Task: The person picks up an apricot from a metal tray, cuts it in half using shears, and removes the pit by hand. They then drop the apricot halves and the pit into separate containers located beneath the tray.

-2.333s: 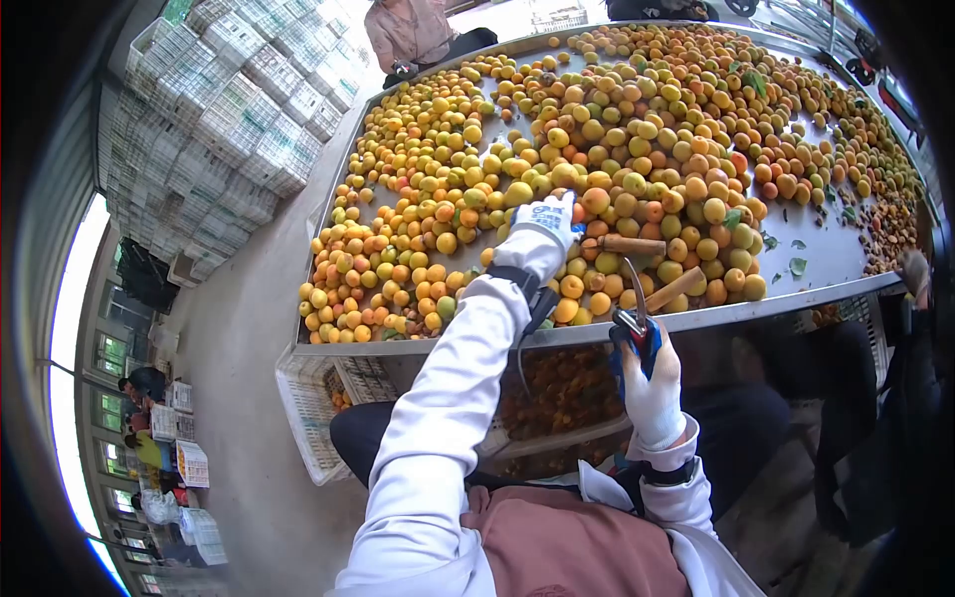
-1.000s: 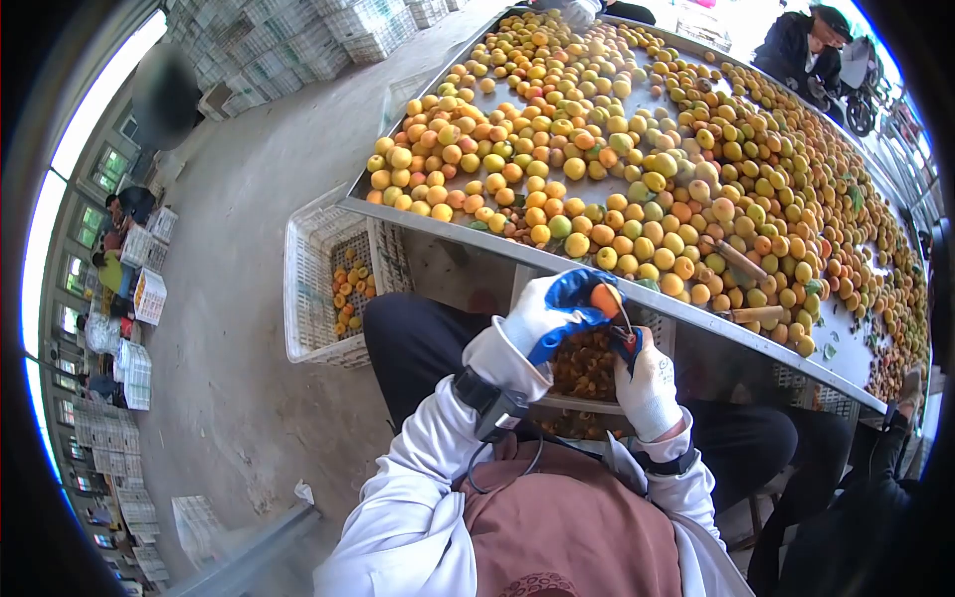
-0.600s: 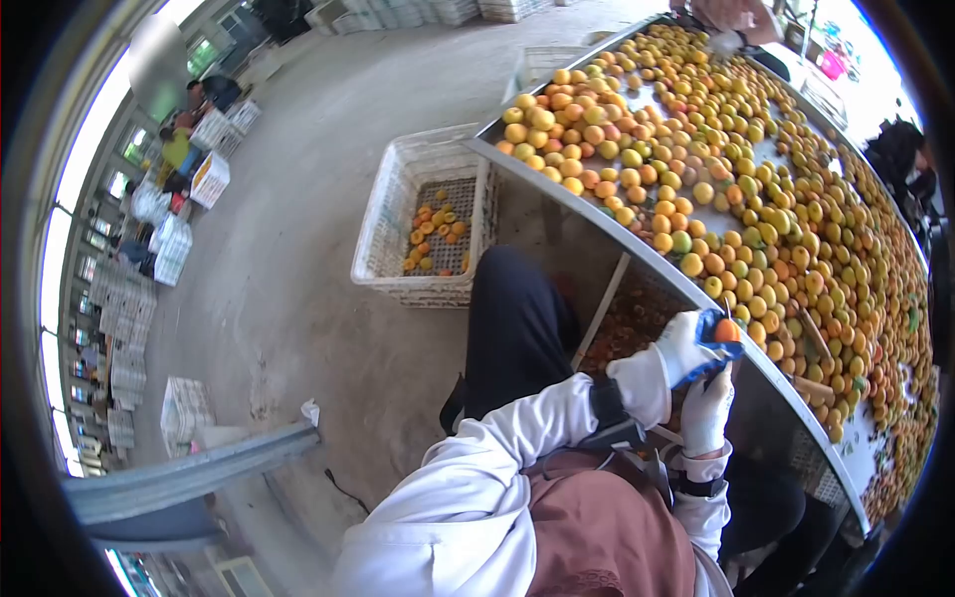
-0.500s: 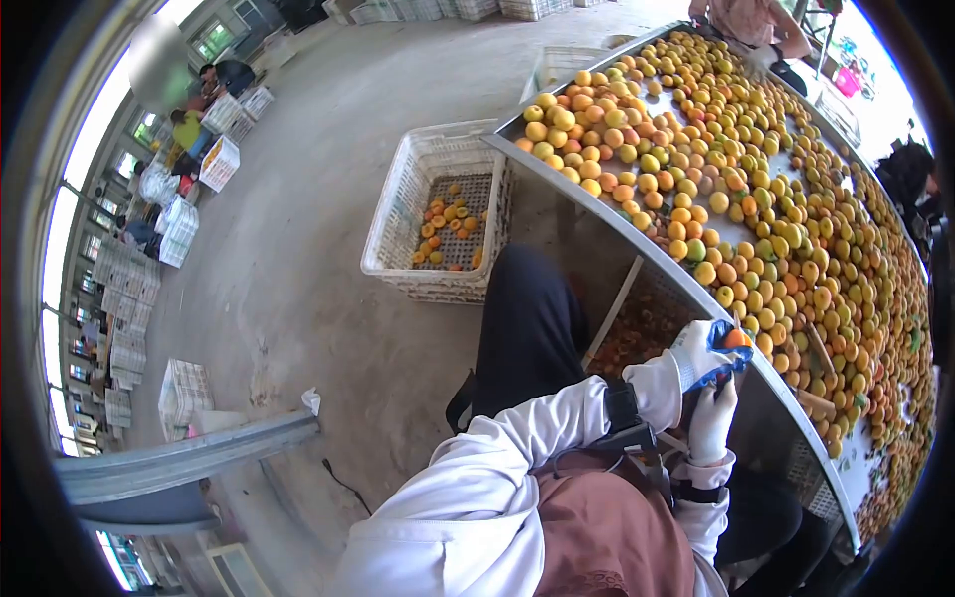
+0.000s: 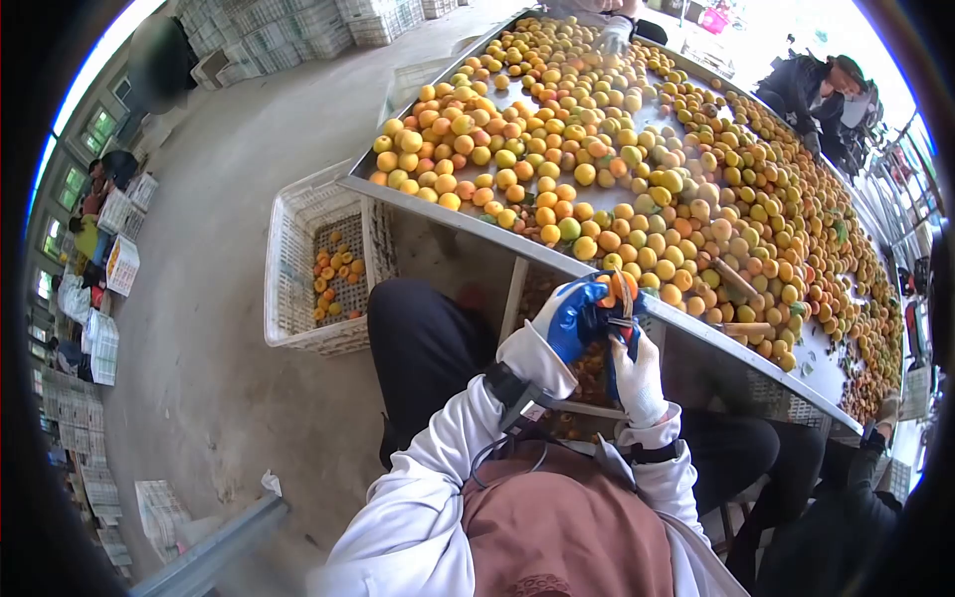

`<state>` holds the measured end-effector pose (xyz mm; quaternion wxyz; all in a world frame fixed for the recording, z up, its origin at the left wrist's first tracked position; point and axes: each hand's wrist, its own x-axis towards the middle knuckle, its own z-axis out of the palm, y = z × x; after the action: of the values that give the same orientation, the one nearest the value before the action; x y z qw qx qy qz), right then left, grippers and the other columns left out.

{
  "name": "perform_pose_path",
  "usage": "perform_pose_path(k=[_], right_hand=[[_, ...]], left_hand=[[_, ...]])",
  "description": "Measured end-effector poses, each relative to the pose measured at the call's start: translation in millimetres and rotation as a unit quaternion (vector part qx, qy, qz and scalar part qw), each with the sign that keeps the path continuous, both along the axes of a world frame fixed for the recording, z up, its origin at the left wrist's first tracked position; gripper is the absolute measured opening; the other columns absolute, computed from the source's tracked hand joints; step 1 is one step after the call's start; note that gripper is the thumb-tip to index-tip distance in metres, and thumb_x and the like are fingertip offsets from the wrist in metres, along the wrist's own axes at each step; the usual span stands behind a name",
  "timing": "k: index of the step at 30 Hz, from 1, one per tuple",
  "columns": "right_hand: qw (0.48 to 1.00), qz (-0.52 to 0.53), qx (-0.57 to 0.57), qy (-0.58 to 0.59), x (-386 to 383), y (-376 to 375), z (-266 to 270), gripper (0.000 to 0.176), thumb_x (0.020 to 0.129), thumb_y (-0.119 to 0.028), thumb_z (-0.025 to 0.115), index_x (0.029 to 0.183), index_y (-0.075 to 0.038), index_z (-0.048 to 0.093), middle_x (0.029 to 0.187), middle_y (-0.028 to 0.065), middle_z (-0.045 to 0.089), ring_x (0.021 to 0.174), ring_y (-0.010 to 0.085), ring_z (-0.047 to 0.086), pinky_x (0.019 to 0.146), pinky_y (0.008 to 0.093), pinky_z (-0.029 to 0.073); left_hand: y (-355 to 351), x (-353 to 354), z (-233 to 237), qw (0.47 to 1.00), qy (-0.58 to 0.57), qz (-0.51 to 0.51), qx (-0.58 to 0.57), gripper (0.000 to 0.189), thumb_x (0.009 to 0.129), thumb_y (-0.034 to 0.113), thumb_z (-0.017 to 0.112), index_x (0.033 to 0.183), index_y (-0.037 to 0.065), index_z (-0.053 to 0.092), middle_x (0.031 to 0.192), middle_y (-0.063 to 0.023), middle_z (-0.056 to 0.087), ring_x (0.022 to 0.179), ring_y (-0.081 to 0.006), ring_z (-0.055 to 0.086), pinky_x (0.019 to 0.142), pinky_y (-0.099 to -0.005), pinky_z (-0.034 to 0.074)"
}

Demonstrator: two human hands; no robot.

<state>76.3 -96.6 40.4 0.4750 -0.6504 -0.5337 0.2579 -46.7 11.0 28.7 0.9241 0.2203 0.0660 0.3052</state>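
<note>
My left hand [image 5: 569,316], in a white glove with a blue coated palm, grips an orange apricot [image 5: 605,291] at the near edge of the sorting table [image 5: 686,323]. The apricot's flesh shows split around a thin metal blade. That blade belongs to a small cutting tool [image 5: 621,322] with red on its handle. My right hand [image 5: 638,378], in a white glove with blue on its palm side, is closed around the handle just below. Both hands meet in front of my chest, and the fingers partly hide the fruit and tool. Many whole apricots [image 5: 557,189] cover the metal tabletop.
Left of my knee, a white plastic crate [image 5: 282,269] holds several apricot halves [image 5: 336,274]. Two wooden-handled things [image 5: 736,278] lie among the fruit. A person [image 5: 811,95] bends over the table's far side; another's gloved hand [image 5: 617,35] is at its far end. Crates [image 5: 279,30] are stacked behind.
My view has swung right, so the table and hands appear farther left. The apricot in my left hand now shows parted flesh with the blade in it.
</note>
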Motion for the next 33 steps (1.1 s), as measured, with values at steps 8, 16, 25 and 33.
perform_pose_path(k=[8, 16, 25, 33], right_hand=[[0.991, -0.093, 0.092, -0.021, 23, 7, 24, 0.018, 0.095, -0.003, 0.058, 0.111, 0.003, 0.064, 0.085, 0.011, 0.067, 0.075, 0.0206, 0.063, 0.071, 0.032, 0.05], [0.854, -0.1, 0.263, 0.438, 22, 36, 57, 0.026, 0.102, -0.017, 0.054, 0.114, 0.004, 0.063, 0.081, 0.0036, 0.059, 0.063, 0.0108, 0.053, 0.059, 0.0249, 0.046], [0.811, -0.071, 0.367, 0.449, 37, 65, 51, 0.031, 0.102, -0.029, 0.056, 0.093, 0.0, 0.059, 0.063, 0.0023, 0.048, 0.049, 0.012, 0.043, 0.047, 0.0278, 0.038], [0.815, -0.164, 0.372, 0.412, 44, 81, 41, 0.033, 0.103, -0.03, 0.055, 0.087, -0.001, 0.058, 0.061, 0.0041, 0.049, 0.051, 0.0147, 0.048, 0.052, 0.0302, 0.043]], left_hand=[[7, 18, -9, 0.999, 0.003, 0.045, 0.003, 0.035, 0.101, 0.016, 0.052, 0.129, -0.004, 0.053, 0.12, -0.0156, 0.063, 0.108, -0.0236, 0.066, 0.098, -0.0387, 0.055], [-7, 36, -9, 0.997, -0.075, 0.009, -0.003, 0.039, 0.099, 0.016, 0.052, 0.133, -0.004, 0.051, 0.125, -0.0173, 0.062, 0.115, -0.0302, 0.063, 0.102, -0.0434, 0.051], [-13, 76, -20, 0.995, -0.035, 0.057, -0.076, 0.034, 0.103, 0.019, 0.051, 0.13, -0.001, 0.054, 0.123, -0.0159, 0.064, 0.111, -0.029, 0.065, 0.097, -0.0374, 0.053], [-20, 81, -8, 0.983, 0.0, 0.151, 0.101, 0.036, 0.103, 0.003, 0.046, 0.137, -0.006, 0.046, 0.133, -0.0157, 0.056, 0.12, -0.0215, 0.057, 0.105, -0.0327, 0.045]])
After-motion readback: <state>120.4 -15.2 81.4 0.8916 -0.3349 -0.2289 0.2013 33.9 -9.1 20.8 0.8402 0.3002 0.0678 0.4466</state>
